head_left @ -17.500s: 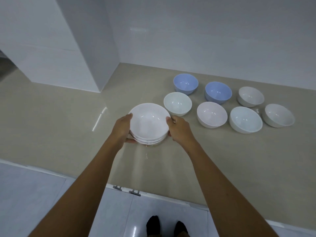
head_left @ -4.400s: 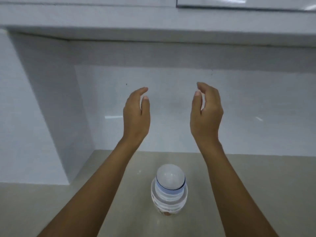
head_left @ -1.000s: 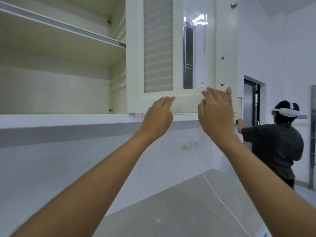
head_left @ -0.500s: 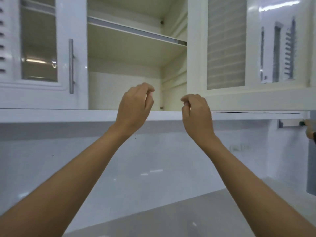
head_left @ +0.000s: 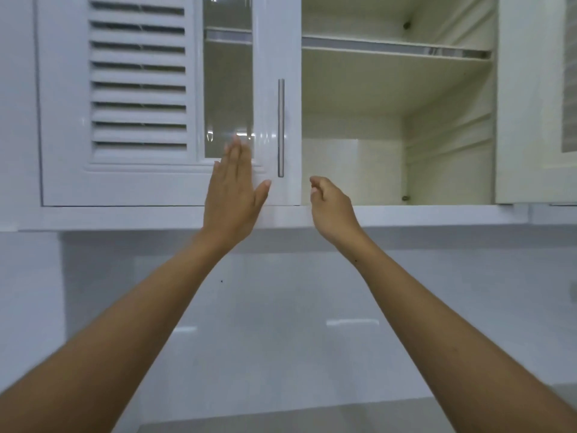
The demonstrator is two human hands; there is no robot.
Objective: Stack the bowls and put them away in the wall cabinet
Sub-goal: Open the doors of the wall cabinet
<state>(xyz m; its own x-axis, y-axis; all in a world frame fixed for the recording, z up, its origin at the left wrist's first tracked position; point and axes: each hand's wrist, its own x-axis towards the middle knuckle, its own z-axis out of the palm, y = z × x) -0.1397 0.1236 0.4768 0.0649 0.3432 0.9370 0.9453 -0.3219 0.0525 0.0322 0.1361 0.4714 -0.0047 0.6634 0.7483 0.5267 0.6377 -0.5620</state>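
The white wall cabinet (head_left: 396, 214) fills the top of the head view. Its right half stands open and shows a bare lower compartment and one shelf (head_left: 393, 46) above. The left door (head_left: 168, 189) is closed, with louvres, a glass pane and a vertical metal handle (head_left: 281, 128). My left hand (head_left: 234, 195) lies flat and open against that door, just left of the handle. My right hand (head_left: 332, 207) hovers at the open compartment's lower edge with its fingers loosely curled on nothing. No bowls are in view.
The opened right door (head_left: 537, 104) juts out at the right edge. A white tiled wall (head_left: 296, 307) runs below the cabinet, and a strip of beige counter (head_left: 281, 420) shows at the bottom.
My view has swung left. My left hand has opened and moved onto the closed left door. My right hand stays curled near the open compartment's bottom edge.
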